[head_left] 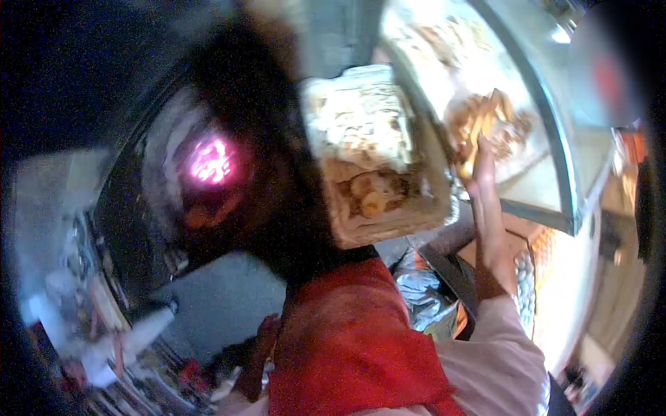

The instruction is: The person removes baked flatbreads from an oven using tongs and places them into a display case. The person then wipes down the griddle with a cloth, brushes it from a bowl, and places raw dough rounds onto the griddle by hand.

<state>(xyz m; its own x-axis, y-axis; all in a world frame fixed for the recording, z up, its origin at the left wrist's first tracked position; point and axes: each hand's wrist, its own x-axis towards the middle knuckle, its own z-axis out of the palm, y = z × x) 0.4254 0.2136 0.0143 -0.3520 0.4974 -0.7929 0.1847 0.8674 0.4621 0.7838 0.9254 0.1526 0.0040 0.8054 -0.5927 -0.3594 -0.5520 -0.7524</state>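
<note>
My right hand (477, 161) reaches into a glass-sided display case (551, 132). It seems closed around a long yellow-brown thing (485, 121) whose kind I cannot make out through the blur. Beyond my fingers lies a pile of brown and golden food pieces (512, 135) on the case's pale floor. Low beside the red apron (347, 333) hangs my left hand (267, 331), dim and blurred, its fingers not clear. Left of the case stands a tray (390, 234) with golden-brown food pieces (374, 201) at its near end.
A glowing pink-white fire (211, 161) burns in a dark, round stove or pan area at the left. The case's curved frame edge (544, 97) rises past my right arm. Beneath that arm are a cardboard box (510, 236) and crumpled silvery bags (420, 291).
</note>
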